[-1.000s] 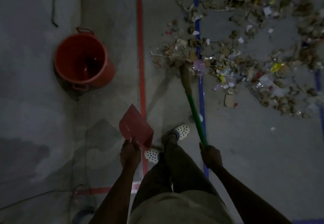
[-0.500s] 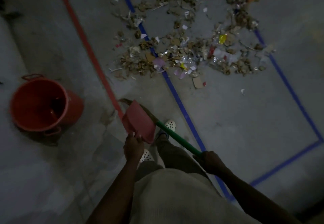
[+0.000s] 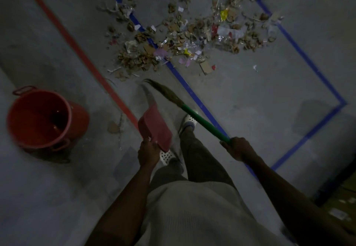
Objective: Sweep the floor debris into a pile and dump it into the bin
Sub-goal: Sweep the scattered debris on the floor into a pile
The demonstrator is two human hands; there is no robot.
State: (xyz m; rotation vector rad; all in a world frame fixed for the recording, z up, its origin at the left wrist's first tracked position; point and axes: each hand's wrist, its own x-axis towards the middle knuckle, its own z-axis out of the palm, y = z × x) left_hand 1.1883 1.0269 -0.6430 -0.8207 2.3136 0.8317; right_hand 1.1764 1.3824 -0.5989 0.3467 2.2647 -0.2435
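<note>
Head view: debris (image 3: pixel 183 37) scattered at floor's (image 3: pixel 260 95) far edge, unpiled.
broom (image 3: pixel 200 120): pulled back off debris — bristles now by feet; next stroke pending.
right hand (image 3: pixel 238 148): clenched on broom.
left hand (image 3: pixel 147 152): gripping dustpan (image 3: pixel 155 128).
bin (image 3: pixel 38 118): floor's left edge — apart from debris.

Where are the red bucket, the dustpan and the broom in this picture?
red bucket (image 3: pixel 80 124): head view, outer wall.
dustpan (image 3: pixel 155 128): head view, middle of the pan.
broom (image 3: pixel 202 121): head view, green handle.
</note>
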